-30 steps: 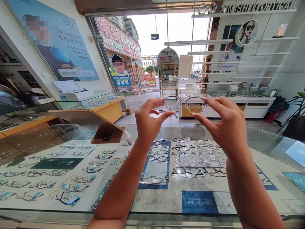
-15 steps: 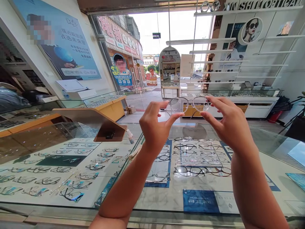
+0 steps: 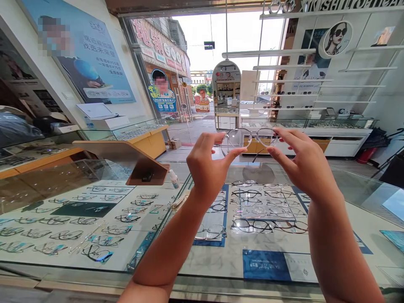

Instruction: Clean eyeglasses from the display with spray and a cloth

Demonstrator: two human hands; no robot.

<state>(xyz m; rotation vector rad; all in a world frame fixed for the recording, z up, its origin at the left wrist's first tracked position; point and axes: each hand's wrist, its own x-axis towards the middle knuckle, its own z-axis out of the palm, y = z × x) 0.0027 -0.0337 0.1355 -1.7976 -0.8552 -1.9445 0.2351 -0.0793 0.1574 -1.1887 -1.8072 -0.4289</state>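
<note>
A pair of thin-framed eyeglasses [image 3: 240,138] with round clear lenses is held up above the glass display counter [image 3: 221,263]. My left hand [image 3: 210,162] pinches its left side between thumb and fingers. On the other side, my right hand [image 3: 298,162] grips the right edge the same way. One dark temple arm hangs below the frame between the hands. Beneath the hands, rows of eyeglasses [image 3: 252,226] lie inside the counter on white and blue trays.
A small spray bottle [image 3: 174,179] and a beige cloth [image 3: 180,201] sit on the counter left of my forearm. A brown slanted stand [image 3: 147,172] is further left. At the back stand an arched mirror [image 3: 227,92] and white wall shelves [image 3: 287,67].
The view has shifted slightly, so the scene sits a little further right. Both hands keep hold of the eyeglasses, which look slightly tilted, with a temple arm now showing below.
</note>
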